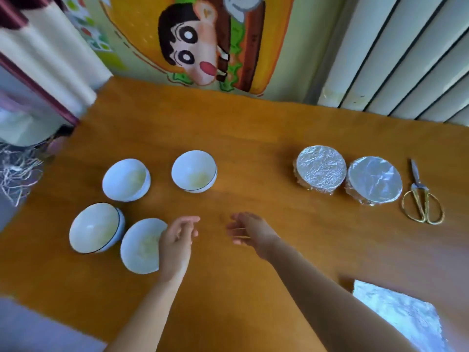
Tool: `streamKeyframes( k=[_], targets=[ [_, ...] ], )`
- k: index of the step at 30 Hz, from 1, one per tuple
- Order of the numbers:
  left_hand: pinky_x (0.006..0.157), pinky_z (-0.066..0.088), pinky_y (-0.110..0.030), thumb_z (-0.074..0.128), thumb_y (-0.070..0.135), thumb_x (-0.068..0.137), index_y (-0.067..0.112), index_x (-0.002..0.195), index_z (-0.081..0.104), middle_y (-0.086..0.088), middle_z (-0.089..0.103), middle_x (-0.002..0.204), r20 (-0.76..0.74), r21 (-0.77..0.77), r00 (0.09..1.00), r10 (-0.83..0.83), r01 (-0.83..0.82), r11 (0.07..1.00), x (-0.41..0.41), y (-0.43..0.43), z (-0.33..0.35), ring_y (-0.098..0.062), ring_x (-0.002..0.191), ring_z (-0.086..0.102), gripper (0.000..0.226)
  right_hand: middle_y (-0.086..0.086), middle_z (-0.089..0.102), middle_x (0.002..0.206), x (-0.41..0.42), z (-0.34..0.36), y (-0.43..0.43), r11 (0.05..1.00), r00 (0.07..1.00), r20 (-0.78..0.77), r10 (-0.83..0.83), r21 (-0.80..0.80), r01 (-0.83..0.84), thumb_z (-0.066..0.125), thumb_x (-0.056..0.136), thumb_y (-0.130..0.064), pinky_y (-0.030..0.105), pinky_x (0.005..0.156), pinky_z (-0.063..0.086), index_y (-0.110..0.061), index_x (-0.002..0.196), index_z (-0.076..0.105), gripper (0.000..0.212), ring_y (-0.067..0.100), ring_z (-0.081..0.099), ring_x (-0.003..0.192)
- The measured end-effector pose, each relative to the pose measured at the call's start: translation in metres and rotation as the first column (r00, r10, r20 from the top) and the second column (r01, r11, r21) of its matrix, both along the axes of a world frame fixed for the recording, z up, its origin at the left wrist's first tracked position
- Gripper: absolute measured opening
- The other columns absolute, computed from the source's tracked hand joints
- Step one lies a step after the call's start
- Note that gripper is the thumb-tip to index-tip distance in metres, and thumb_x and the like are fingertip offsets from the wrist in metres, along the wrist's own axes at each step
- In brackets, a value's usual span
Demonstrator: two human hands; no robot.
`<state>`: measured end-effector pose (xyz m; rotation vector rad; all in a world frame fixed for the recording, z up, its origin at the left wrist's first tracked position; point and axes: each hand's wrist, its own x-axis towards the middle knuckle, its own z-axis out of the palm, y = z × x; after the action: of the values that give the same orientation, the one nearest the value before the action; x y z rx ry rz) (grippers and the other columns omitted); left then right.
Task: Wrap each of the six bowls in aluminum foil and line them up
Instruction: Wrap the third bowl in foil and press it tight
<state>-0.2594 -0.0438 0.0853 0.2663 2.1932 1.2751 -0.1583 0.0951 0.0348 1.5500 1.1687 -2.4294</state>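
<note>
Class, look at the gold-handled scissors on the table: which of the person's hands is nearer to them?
The right hand. It hovers mid-table, well left of the scissors; the left hand is farther still, beside the nearest unwrapped bowl.

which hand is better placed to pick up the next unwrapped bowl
Left, probably. The left hand is open right beside the nearest unwrapped bowl, overlapping its rim. The right hand, also empty, hovers over bare table, farther from all four bowls.
</note>
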Motion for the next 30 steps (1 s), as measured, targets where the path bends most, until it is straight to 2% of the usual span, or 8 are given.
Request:
streamKeyframes(
  k=[2, 6, 8, 10, 14, 19, 27, 30],
  targets=[
    [0.077, 0.046, -0.014, 0.048, 0.014, 0.103, 0.018, 0.101, 0.070, 0.008, 0.068, 0.100, -0.109, 0.001, 0.990, 0.093, -0.093, 0.996, -0.028, -0.029, 0.001, -0.004, 0.091, 0.062, 0.022, 0.006, 0.062, 0.102, -0.029, -0.003, -0.028, 0.989, 0.990, 0.008, 0.141, 0.038, -0.141, 0.052, 0.098, -0.023, 0.029, 0.063, 0.054, -0.016, 0.115, 0.058, 0.020, 0.016, 0.062, 0.079],
    [0.092, 0.048, -0.040, 0.046, 0.007, 0.100, 0.008, 0.114, 0.059, -0.003, 0.057, 0.110, -0.169, -0.043, 0.922, 0.347, -0.359, 0.932, -0.070, -0.079, -0.010, -0.022, 0.104, 0.054, 0.019, 0.004, 0.055, 0.115, -0.080, -0.010, -0.084, 0.964, 0.967, 0.024, 0.254, 0.072, -0.255, 0.053, 0.098, -0.022, 0.029, 0.063, 0.054, -0.026, 0.130, 0.050, 0.032, 0.019, 0.056, 0.096],
    [0.093, 0.046, -0.040, 0.045, 0.011, 0.101, 0.007, 0.122, 0.054, -0.003, 0.051, 0.111, -0.130, -0.098, 0.897, 0.423, -0.436, 0.894, -0.079, -0.102, -0.017, -0.025, 0.106, 0.052, 0.023, 0.008, 0.056, 0.121, -0.097, -0.015, -0.104, 0.946, 0.950, 0.040, 0.308, 0.095, -0.311, 0.053, 0.098, -0.022, 0.029, 0.061, 0.052, -0.027, 0.138, 0.045, 0.040, 0.022, 0.054, 0.100],
    [0.095, 0.044, -0.041, 0.042, 0.019, 0.104, 0.008, 0.127, 0.049, -0.004, 0.050, 0.117, 0.041, -0.151, 0.889, 0.457, -0.447, 0.882, -0.085, -0.116, -0.022, -0.027, 0.110, 0.051, 0.026, 0.013, 0.058, 0.124, -0.107, -0.024, -0.117, 0.924, 0.939, 0.075, 0.337, 0.166, -0.345, 0.050, 0.098, -0.020, 0.033, 0.062, 0.053, -0.025, 0.142, 0.042, 0.044, 0.026, 0.059, 0.099],
    [0.100, 0.047, -0.049, 0.034, 0.033, 0.107, 0.019, 0.142, 0.039, -0.007, 0.050, 0.128, 0.441, -0.138, 0.827, 0.348, -0.321, 0.937, -0.095, -0.123, -0.029, -0.029, 0.115, 0.055, 0.038, 0.014, 0.062, 0.115, -0.105, -0.031, -0.129, 0.906, 0.959, 0.131, 0.253, 0.317, -0.282, 0.046, 0.098, -0.014, 0.033, 0.067, 0.059, -0.017, 0.141, 0.046, 0.043, 0.024, 0.067, 0.081],
    [0.082, 0.054, -0.039, 0.037, 0.035, 0.104, 0.022, 0.136, 0.046, -0.008, 0.055, 0.132, 0.480, -0.069, 0.866, 0.139, -0.121, 0.990, -0.080, -0.104, -0.040, -0.020, 0.102, 0.062, 0.036, 0.014, 0.062, 0.106, -0.068, -0.029, -0.119, 0.925, 0.983, 0.166, 0.077, 0.357, -0.133, 0.044, 0.099, -0.011, 0.031, 0.064, 0.058, -0.013, 0.140, 0.047, 0.041, 0.025, 0.066, 0.078],
    [0.086, 0.054, -0.036, 0.037, 0.037, 0.104, 0.024, 0.141, 0.047, -0.003, 0.055, 0.134, 0.550, 0.020, 0.817, -0.175, 0.197, 0.980, -0.007, -0.050, -0.041, -0.020, 0.107, 0.062, 0.040, 0.015, 0.063, 0.106, 0.038, -0.025, -0.091, 0.916, 0.952, 0.233, -0.200, 0.388, 0.097, 0.043, 0.100, -0.011, 0.027, 0.056, 0.050, -0.011, 0.139, 0.047, 0.039, 0.028, 0.064, 0.079],
    [0.087, 0.054, -0.035, 0.036, 0.037, 0.105, 0.024, 0.143, 0.045, -0.002, 0.054, 0.136, 0.537, 0.039, 0.803, -0.259, 0.284, 0.958, 0.025, -0.038, -0.040, -0.021, 0.110, 0.061, 0.041, 0.013, 0.063, 0.104, 0.077, -0.025, -0.089, 0.909, 0.935, 0.213, -0.282, 0.372, 0.190, 0.042, 0.101, -0.012, 0.029, 0.062, 0.053, -0.009, 0.134, 0.051, 0.035, 0.027, 0.064, 0.084]
  ],
)
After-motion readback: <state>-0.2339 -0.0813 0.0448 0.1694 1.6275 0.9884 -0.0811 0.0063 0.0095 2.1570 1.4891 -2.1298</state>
